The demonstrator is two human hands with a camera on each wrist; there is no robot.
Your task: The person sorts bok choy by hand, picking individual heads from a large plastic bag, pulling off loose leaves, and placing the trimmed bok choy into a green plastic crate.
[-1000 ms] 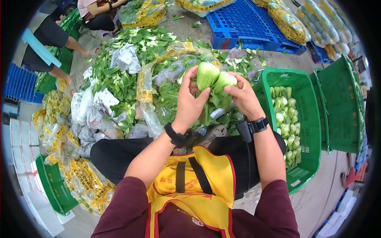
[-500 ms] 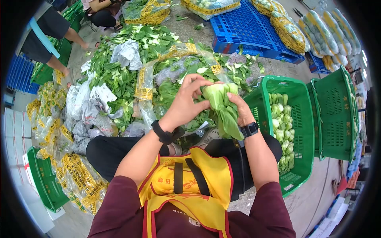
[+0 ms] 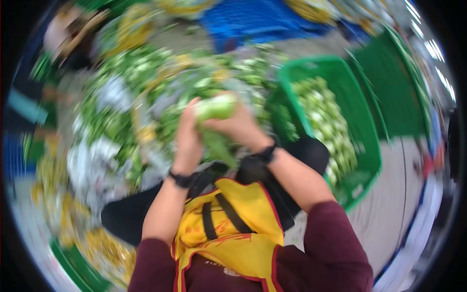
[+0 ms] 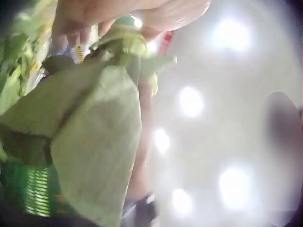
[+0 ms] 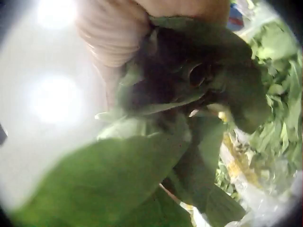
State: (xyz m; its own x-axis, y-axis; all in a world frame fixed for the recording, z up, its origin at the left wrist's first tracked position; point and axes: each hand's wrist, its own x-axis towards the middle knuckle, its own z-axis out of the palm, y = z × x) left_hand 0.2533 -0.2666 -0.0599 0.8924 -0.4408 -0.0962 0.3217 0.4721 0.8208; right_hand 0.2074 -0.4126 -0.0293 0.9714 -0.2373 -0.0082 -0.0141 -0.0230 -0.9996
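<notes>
Between my hands, a bok choy (image 3: 216,107) lies with its pale base tipped sideways and its green leaves hanging down. From the near right, my right hand (image 3: 243,127) grips it across the stalks. My left hand (image 3: 188,138) holds its left side, fingers pointing upward. Motion blurs the head view. Broad leaves (image 4: 102,127) fill much of the left wrist view below the left hand (image 4: 109,14). In the right wrist view, leaves (image 5: 109,175) hide most of the right hand's (image 5: 116,35) grip.
On my right a green crate (image 3: 362,131) holds rows of bok choy (image 3: 326,124), with another green crate (image 3: 399,92) beyond. Loose leaves (image 3: 104,121) and plastic bags (image 3: 92,160) cover the ground ahead and left. A blue pallet (image 3: 258,22) lies further off; another person (image 3: 73,34) is at upper left.
Two bok choy heads, one in each hand, were brought together; only one pale base shows now. Both hands have shifted left, and the bok choy has tipped sideways. The head view has turned.
</notes>
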